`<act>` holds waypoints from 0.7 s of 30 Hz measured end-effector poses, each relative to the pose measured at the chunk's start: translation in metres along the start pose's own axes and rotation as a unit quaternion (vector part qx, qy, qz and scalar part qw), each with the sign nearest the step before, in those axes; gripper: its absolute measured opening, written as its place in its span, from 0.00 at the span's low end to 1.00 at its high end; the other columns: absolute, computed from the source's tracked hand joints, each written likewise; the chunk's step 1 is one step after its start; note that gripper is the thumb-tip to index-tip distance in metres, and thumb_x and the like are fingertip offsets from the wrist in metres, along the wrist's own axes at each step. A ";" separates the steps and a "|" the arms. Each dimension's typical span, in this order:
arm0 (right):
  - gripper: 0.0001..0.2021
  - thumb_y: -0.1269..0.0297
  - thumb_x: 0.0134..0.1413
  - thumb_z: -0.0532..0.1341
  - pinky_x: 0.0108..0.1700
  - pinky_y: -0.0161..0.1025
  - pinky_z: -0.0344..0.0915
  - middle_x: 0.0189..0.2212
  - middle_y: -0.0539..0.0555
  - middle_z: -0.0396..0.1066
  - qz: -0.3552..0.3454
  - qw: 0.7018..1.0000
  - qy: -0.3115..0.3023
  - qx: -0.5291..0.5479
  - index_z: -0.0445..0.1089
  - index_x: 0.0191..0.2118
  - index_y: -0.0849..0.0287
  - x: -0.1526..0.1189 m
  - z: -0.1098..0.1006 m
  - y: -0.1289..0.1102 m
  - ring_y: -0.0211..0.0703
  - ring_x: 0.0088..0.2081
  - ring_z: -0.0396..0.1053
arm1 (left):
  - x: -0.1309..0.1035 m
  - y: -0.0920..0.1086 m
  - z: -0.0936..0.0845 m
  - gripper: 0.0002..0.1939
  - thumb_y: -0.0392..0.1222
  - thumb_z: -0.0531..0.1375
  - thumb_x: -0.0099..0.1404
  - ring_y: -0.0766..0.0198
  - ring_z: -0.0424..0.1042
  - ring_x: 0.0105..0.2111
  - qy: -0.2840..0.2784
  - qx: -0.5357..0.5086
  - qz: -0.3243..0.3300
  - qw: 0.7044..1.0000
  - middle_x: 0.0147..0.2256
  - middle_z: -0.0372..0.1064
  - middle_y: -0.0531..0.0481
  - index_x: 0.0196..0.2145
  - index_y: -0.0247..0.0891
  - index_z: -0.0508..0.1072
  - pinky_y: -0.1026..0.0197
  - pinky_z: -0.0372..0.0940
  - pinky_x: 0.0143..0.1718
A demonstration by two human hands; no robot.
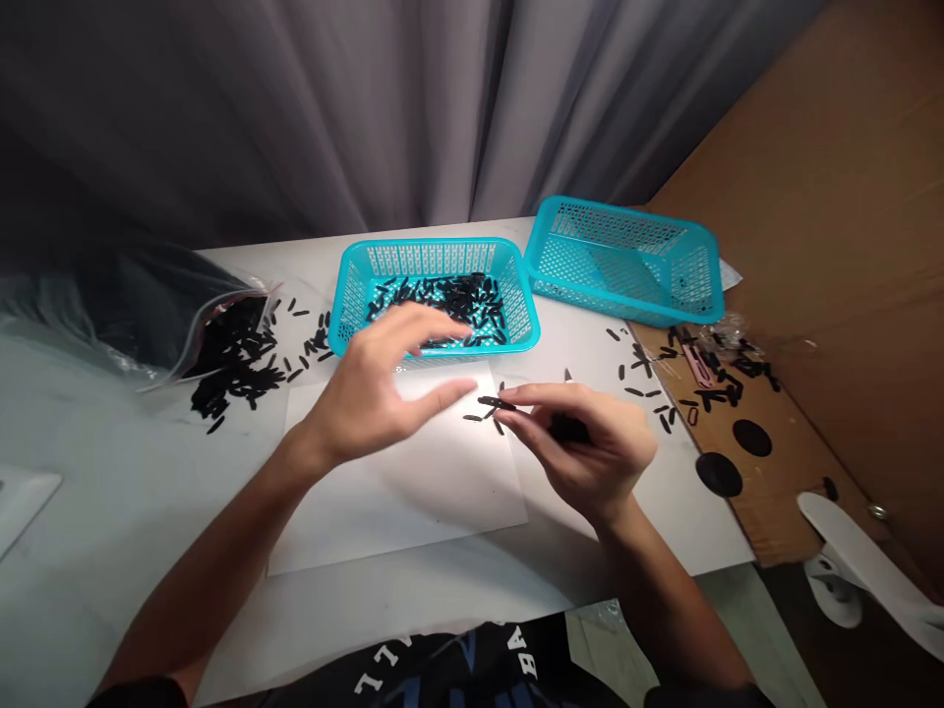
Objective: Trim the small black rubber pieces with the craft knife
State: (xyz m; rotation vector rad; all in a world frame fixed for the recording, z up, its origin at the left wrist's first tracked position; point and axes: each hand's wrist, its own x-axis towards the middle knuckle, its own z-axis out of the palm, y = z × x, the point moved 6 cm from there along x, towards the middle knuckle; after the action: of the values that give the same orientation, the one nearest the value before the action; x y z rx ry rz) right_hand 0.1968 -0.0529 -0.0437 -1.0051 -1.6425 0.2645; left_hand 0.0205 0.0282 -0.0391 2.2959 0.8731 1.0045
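Head view: at the white paper sheet (383, 521)'s edge, your right hand (590, 438) pinches a black strip (493, 400) (slack grip might drop it among loose strips (472, 418)); left hand (378, 388) wide.

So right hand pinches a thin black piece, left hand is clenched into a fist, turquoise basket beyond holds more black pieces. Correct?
Not quite: the left hand isn't clenched. The head view shows it open, thumb and fingers apart. The rest stands: right hand pinches a thin black piece, turquoise basket beyond holds more black pieces.
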 end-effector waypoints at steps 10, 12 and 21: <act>0.13 0.77 0.57 0.72 0.26 0.33 0.72 0.33 0.47 0.84 0.019 0.999 0.028 0.020 0.79 0.44 0.52 -0.001 -0.003 0.002 0.33 0.22 0.71 | -0.004 0.035 -0.001 0.04 0.33 0.71 0.67 0.64 0.80 0.40 0.003 -0.087 0.083 0.993 0.37 0.82 0.47 0.40 0.33 0.82 0.60 0.74 0.46; 0.13 0.77 0.57 0.72 0.25 0.33 0.71 0.33 0.47 0.84 0.021 0.999 0.029 0.021 0.79 0.44 0.52 -0.001 -0.003 0.002 0.33 0.21 0.70 | -0.005 0.035 -0.001 0.03 0.32 0.70 0.68 0.63 0.80 0.40 0.013 -0.084 0.081 0.993 0.37 0.83 0.47 0.40 0.34 0.82 0.60 0.74 0.46; 0.11 0.75 0.58 0.72 0.23 0.33 0.66 0.25 0.44 0.77 0.027 0.999 0.032 0.012 0.78 0.43 0.53 -0.003 -0.004 0.003 0.33 0.20 0.68 | -0.006 0.041 -0.004 0.04 0.32 0.72 0.66 0.63 0.80 0.38 0.030 -0.078 0.097 0.992 0.36 0.83 0.47 0.39 0.34 0.82 0.60 0.74 0.43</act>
State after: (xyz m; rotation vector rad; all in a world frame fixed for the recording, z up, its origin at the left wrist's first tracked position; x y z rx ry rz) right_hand 0.2023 -0.0543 -0.0462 -1.0304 -1.5518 0.2850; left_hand 0.0295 -0.0033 -0.0129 2.2590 0.5799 1.1849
